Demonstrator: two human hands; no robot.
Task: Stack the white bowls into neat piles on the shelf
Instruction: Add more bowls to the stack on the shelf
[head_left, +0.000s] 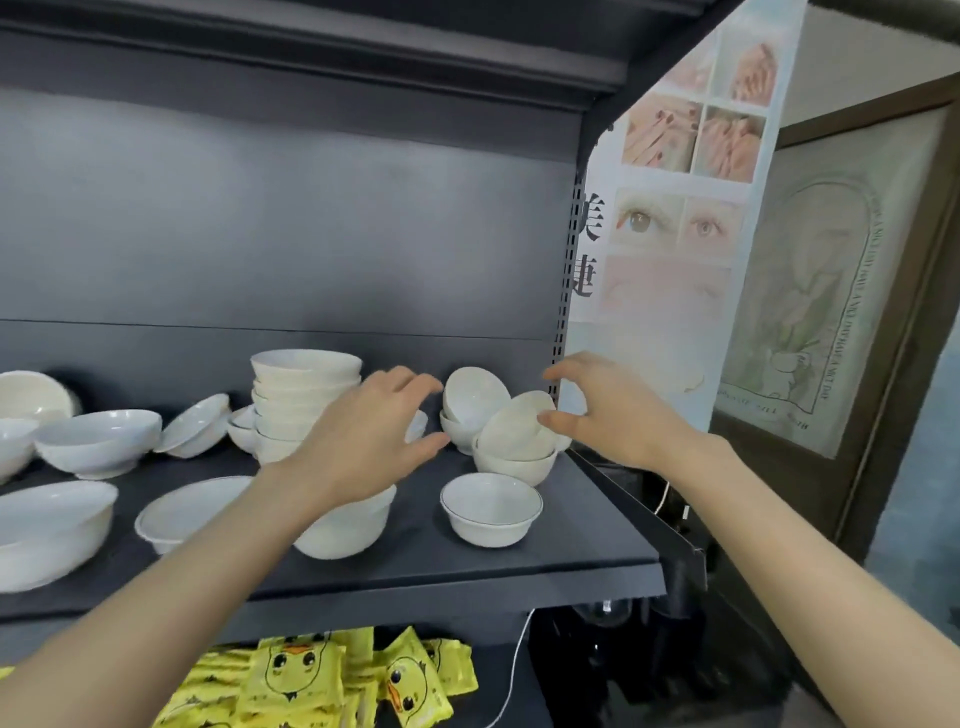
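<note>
Presently, the task is judged to be partly done. One tall pile (304, 400) of nested bowls stands near the middle of the shelf (571, 551) and is fairly even. Everything else is yet to be stacked.

- At 3 o'clock of the pile, two short heaps (511, 462) are found, each topped by a tilted bowl (519, 426) lying on its side. These need reseating.
- At 5 o'clock, a single bowl (491, 506) stands upright and alone.
- At 6 o'clock, a front bowl (343, 525) is partly hidden under the left wrist.
- At 9 o'clock, wide bowls (96, 441) are scattered, some tipped against one another.

The left hand (369, 431) is held spread over the gap between pile and heaps, with fingers relaxed and curved and nothing grasped. The right hand (608, 410) is arched beside the tilted bowl with the thumb at its rim. Whether contact is made cannot be told, and no grip is closed.

The bowls appear to be glazed white ceramic — smooth, glossy and round, with a small foot ring. The single bowl carries a thin dark line at the rim. The shelf surface is matt, dark and flat. The glaze is expected to slide readily, so the tilted pieces are to be treated as unstable.
</note>
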